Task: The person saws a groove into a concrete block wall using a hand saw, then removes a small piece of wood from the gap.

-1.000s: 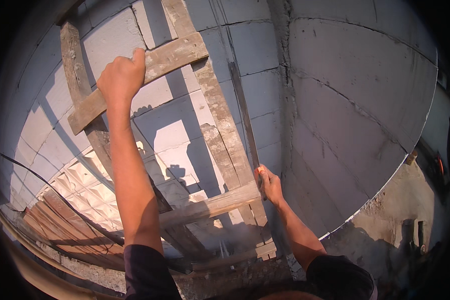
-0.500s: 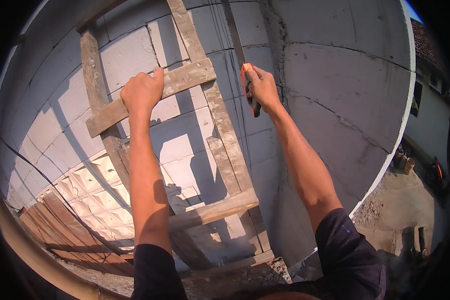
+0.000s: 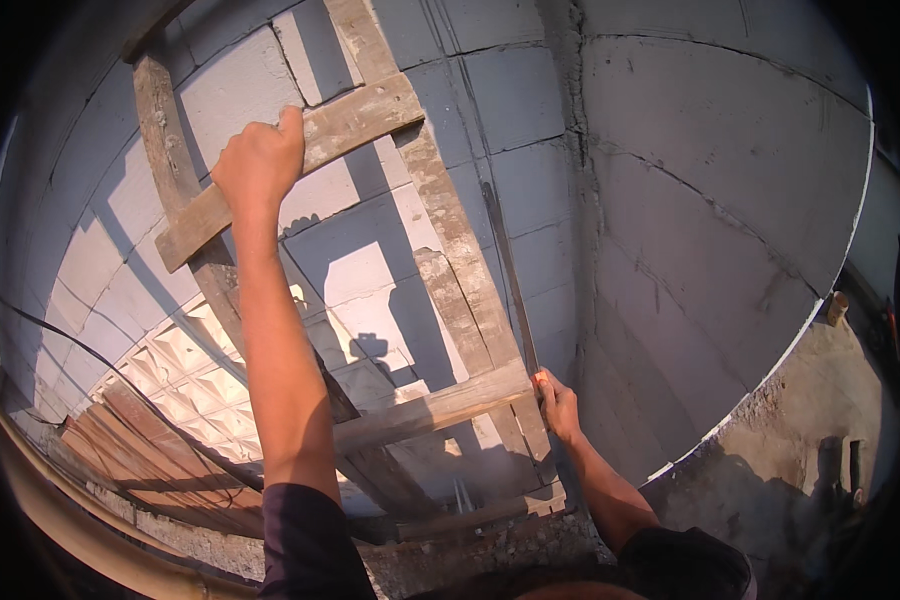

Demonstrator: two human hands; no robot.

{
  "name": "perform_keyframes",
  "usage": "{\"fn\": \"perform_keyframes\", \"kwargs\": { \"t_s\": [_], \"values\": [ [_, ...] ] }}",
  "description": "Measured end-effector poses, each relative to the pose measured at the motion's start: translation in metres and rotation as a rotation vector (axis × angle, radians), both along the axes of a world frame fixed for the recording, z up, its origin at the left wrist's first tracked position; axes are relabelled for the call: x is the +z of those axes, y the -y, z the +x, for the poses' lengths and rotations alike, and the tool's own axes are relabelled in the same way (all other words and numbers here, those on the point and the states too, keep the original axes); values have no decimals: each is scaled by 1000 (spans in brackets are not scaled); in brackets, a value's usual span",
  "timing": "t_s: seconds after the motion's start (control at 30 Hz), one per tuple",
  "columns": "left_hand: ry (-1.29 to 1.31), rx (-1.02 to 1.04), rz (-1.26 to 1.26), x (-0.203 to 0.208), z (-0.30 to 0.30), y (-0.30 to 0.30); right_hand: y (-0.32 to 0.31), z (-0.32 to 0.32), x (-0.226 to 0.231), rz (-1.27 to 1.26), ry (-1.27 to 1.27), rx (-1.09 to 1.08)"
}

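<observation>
Saw [image 3: 511, 275]: just beyond the right rail of the wooden ladder [image 3: 365, 120], with long axis running nearly parallel to that rail; tip pointing toward the ladder's upper end, handle [image 3: 541, 379] close by the right end of the lower rung [image 3: 435, 408]. Long, narrow and dark in the blade, a little paler along one edge; orange at the visible bit of handle, otherwise hidden by the grip. Teeth too small to make out.

Right hand [image 3: 560, 407]: beside the lower rung's right end, fingers curled tightly around the saw handle. Left hand [image 3: 260, 165]: on the ladder's upper rung, fingers folded over the wood in a firm hold, thumb lying along the top.

Behind the ladder: wall of pale blocks [image 3: 515, 95], partly sunlit, with dark streaks above the saw tip. Right of the ladder: grey side wall [image 3: 710, 230], meeting the block wall at a rough mortar joint [image 3: 577, 100]. Left of the ladder's lower part: cream patterned blocks [image 3: 185, 375], reddish-brown boards [image 3: 155, 450] and a black cable [image 3: 120, 376].
</observation>
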State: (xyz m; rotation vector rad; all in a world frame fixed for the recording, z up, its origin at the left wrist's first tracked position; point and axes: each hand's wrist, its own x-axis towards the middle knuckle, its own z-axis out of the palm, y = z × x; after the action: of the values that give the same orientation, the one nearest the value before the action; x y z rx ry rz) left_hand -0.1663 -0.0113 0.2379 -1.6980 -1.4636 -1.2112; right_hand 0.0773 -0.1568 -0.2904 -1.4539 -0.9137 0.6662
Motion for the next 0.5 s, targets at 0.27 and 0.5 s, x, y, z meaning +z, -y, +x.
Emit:
{"fn": "perform_keyframes", "kwargs": {
  "t_s": [0.27, 0.5],
  "values": [
    [20, -37, -33, -2, 3, -1, 15, 12, 152, 291, -34, 0],
    [36, -51, -28, 2, 11, -2, -120, 55, 445, 581, 217, 0]
  ]
}}
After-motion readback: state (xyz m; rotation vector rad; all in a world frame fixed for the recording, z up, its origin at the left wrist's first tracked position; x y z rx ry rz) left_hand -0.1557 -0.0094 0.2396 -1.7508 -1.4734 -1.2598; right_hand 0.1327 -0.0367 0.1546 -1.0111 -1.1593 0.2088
